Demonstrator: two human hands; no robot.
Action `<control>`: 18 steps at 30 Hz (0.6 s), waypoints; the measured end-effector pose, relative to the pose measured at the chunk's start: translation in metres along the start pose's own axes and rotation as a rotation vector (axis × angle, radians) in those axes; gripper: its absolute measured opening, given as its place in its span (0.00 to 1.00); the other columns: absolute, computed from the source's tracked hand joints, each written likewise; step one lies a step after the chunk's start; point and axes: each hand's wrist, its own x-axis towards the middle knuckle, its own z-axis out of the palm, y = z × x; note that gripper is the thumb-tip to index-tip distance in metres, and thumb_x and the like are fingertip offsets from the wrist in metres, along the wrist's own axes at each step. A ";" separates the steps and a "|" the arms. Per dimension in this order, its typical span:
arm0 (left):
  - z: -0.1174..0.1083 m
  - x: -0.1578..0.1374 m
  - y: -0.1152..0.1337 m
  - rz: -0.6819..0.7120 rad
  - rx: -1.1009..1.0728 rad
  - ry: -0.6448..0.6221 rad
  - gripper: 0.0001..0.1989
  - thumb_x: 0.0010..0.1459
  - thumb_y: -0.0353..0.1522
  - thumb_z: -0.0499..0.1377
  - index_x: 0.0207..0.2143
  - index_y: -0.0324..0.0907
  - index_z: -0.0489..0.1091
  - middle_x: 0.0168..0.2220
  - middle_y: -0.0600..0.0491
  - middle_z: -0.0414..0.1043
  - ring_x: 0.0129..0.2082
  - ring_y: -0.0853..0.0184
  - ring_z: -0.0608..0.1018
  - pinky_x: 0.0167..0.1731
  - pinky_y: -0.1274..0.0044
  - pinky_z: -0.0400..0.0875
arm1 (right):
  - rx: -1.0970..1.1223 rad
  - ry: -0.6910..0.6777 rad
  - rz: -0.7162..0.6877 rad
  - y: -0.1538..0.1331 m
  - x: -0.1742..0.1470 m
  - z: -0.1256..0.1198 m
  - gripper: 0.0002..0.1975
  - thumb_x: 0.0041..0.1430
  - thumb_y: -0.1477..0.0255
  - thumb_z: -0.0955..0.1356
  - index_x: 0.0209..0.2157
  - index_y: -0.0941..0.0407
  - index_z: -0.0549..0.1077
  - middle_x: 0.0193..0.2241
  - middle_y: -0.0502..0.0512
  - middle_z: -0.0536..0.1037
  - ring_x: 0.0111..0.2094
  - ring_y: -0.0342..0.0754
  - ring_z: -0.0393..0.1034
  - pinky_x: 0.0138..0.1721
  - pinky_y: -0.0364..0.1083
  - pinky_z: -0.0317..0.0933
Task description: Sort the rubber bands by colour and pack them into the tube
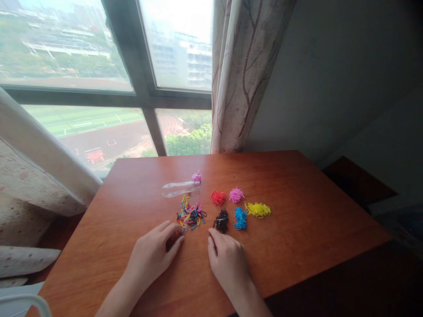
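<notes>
A loose pile of mixed small rubber bands [191, 214] lies in the middle of the desk. At its near edge my left hand [157, 251] curls, thumb and forefinger close together around the end of a blue rubber band. My right hand [228, 257] rests just in front of a black heap of rubber bands [221, 221], its fingers folded in. Whatever its fingertips pinch is too small to make out. Sorted heaps lie beyond: red bands [217, 197], pink bands [236, 194], blue bands [240, 219] and yellow bands [258, 209].
Behind the mixed pile a clear plastic bottle-like container [178, 189] lies on its side, with a pink piece [196, 177] at its right end. The brown wooden desk [313, 211] stands against a window, with a curtain [244, 75] behind it. A white curved rail [29, 299] shows at lower left.
</notes>
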 end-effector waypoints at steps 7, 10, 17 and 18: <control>0.002 0.000 -0.003 0.025 0.024 -0.009 0.11 0.65 0.37 0.49 0.37 0.47 0.70 0.35 0.54 0.73 0.35 0.64 0.77 0.33 0.77 0.67 | -0.001 0.008 -0.021 0.000 -0.003 0.002 0.13 0.64 0.77 0.62 0.44 0.55 0.76 0.31 0.54 0.81 0.31 0.47 0.74 0.32 0.43 0.58; 0.002 -0.001 -0.003 0.048 0.049 0.001 0.11 0.66 0.37 0.48 0.37 0.47 0.70 0.36 0.54 0.73 0.35 0.65 0.78 0.33 0.77 0.68 | 0.023 0.028 -0.043 0.001 -0.003 0.003 0.12 0.63 0.78 0.62 0.43 0.55 0.76 0.30 0.54 0.80 0.30 0.47 0.74 0.32 0.42 0.57; 0.008 -0.007 -0.002 0.120 0.183 0.080 0.15 0.68 0.35 0.45 0.38 0.46 0.70 0.34 0.54 0.73 0.31 0.65 0.79 0.28 0.77 0.69 | 0.068 0.031 -0.053 0.003 -0.004 0.004 0.12 0.64 0.77 0.62 0.41 0.54 0.75 0.28 0.52 0.79 0.29 0.47 0.73 0.30 0.43 0.55; 0.009 -0.007 -0.002 0.128 0.193 0.097 0.15 0.68 0.36 0.45 0.38 0.46 0.70 0.34 0.54 0.74 0.31 0.65 0.79 0.28 0.77 0.69 | 0.075 0.030 -0.053 0.003 -0.004 0.004 0.12 0.64 0.77 0.62 0.41 0.54 0.76 0.28 0.52 0.79 0.29 0.47 0.73 0.31 0.43 0.54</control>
